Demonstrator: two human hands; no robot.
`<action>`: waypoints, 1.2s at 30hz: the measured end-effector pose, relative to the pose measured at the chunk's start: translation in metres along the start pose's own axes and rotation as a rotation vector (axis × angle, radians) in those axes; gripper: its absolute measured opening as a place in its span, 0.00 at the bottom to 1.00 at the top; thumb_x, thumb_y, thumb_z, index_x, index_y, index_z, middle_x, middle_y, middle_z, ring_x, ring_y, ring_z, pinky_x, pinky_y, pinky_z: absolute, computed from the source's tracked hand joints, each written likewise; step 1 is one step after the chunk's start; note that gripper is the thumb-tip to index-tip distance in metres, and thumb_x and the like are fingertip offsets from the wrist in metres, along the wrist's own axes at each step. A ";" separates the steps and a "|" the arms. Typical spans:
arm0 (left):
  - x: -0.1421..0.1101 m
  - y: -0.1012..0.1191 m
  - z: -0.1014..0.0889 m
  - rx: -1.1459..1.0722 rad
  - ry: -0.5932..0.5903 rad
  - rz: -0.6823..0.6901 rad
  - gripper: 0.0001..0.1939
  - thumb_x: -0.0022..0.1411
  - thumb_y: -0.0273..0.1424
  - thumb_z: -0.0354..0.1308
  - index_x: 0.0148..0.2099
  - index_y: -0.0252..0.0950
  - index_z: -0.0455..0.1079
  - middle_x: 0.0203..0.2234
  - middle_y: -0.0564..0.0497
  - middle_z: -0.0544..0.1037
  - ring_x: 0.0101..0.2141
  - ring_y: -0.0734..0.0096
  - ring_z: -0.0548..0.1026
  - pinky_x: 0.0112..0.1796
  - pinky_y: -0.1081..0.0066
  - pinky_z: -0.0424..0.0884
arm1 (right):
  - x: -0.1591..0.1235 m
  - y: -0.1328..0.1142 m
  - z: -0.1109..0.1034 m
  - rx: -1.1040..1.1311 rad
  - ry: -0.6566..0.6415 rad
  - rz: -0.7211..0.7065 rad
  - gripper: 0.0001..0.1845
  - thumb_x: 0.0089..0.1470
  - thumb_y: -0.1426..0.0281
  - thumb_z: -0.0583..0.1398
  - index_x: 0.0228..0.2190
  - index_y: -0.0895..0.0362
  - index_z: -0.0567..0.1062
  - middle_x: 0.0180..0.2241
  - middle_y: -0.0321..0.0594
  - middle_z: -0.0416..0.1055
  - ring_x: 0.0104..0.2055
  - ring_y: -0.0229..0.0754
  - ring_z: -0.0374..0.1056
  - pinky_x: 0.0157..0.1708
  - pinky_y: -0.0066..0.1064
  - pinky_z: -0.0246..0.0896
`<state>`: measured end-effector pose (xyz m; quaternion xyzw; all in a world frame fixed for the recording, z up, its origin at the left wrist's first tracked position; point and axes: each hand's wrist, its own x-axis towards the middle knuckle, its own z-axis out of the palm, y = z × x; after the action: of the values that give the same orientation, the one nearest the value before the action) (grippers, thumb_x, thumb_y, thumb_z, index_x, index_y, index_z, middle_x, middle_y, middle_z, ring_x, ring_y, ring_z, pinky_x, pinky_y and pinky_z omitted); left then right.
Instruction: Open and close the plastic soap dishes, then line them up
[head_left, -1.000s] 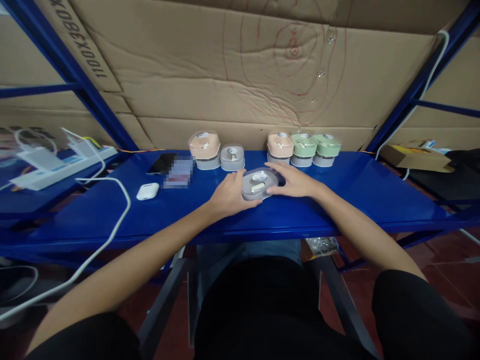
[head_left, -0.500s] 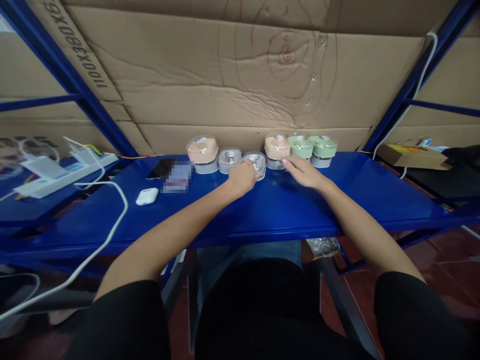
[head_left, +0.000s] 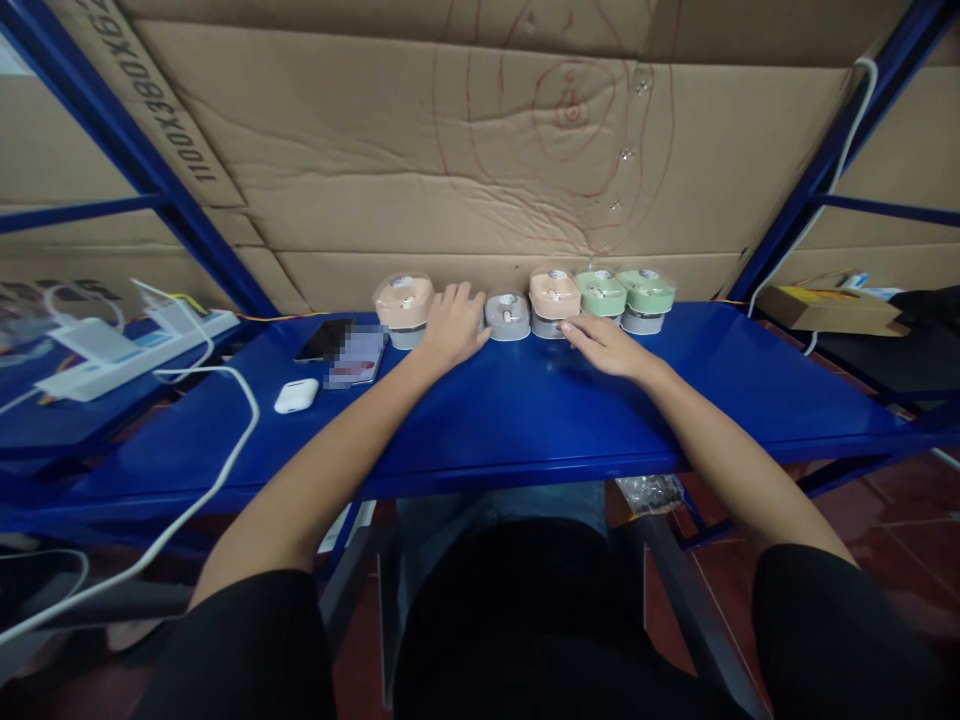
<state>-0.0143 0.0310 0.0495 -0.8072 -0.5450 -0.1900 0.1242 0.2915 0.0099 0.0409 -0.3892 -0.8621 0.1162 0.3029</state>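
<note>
The fingers of the left hand [head_left: 452, 328] are spread and bent over a covered box [head_left: 478, 311], which is mostly hidden beneath them; whether it is grasped cannot be told. Just beside the left thumb, a grey box [head_left: 508, 318] is left uncovered on the table [head_left: 525, 410]. On the other side of the left fingers stands a pink box [head_left: 403, 299] on a grey base [head_left: 407, 339].

The fingers of the right hand [head_left: 613, 347] are extended and unclenched, with the tips at the lower box [head_left: 549, 326] under a second pink box [head_left: 559, 293]; contact there cannot be confirmed. Green boxes [head_left: 602, 293] are set beyond the right fingers.

The step in hand is judged to be the handling of the covered box within the row. For any move of it, a hold on both sides would be called for, with its neighbours left unknocked.
</note>
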 end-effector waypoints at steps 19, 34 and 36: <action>-0.092 0.025 -0.033 -0.235 -0.260 -0.069 0.44 0.66 0.50 0.69 0.77 0.40 0.65 0.74 0.30 0.67 0.68 0.25 0.75 0.63 0.37 0.76 | -0.001 -0.006 0.010 0.072 -0.004 -0.096 0.45 0.61 0.32 0.66 0.62 0.53 0.80 0.62 0.55 0.79 0.59 0.61 0.78 0.61 0.56 0.74; -0.072 0.015 0.017 -0.849 -0.200 0.203 0.59 0.51 0.47 0.82 0.78 0.39 0.61 0.67 0.34 0.77 0.69 0.34 0.76 0.69 0.37 0.70 | -0.007 -0.025 0.003 0.042 -0.036 -0.059 0.56 0.52 0.41 0.75 0.73 0.54 0.71 0.60 0.55 0.81 0.60 0.66 0.79 0.63 0.61 0.74; -0.075 0.010 0.012 -0.755 -0.198 0.263 0.43 0.58 0.47 0.78 0.71 0.41 0.74 0.66 0.37 0.77 0.67 0.38 0.77 0.69 0.38 0.70 | -0.007 -0.008 -0.009 0.006 0.009 0.059 0.55 0.53 0.41 0.74 0.72 0.55 0.72 0.59 0.56 0.82 0.59 0.67 0.80 0.62 0.62 0.74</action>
<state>-0.0285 -0.0303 0.0060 -0.8730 -0.3386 -0.2808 -0.2107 0.2953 -0.0009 0.0486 -0.4143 -0.8485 0.1259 0.3041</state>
